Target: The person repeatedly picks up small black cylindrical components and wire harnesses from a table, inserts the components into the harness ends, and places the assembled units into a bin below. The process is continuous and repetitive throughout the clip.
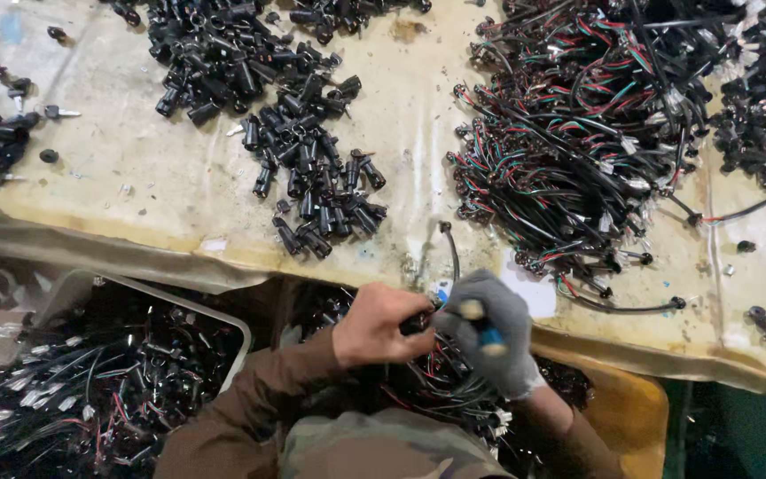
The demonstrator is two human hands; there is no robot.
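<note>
**Both hands closed on one small black part at the bench edge**

Worn, stained covering lies over the workbench (179,191) in front of you, its near edge frayed and sagging. Your bare left hand (381,324) is curled tight around a small black part (416,323), pinched between thumb and fingers just below the bench edge. Your right hand (494,333), in a grey knit glove, is closed on a blue-handled tool (480,325) whose pale end sits against that same part, so the two hands meet. A thin black lead (451,248) rises from the spot up onto the bench.

Above your left hand lies a heap of black cylindrical connectors (303,168). To the right spreads a tangle of wire harnesses (578,142) with red, green and white cores. Below the bench on your left stands a grey bin (73,288) full of finished leads; a yellow tub (631,412) sits under your right wrist.
</note>
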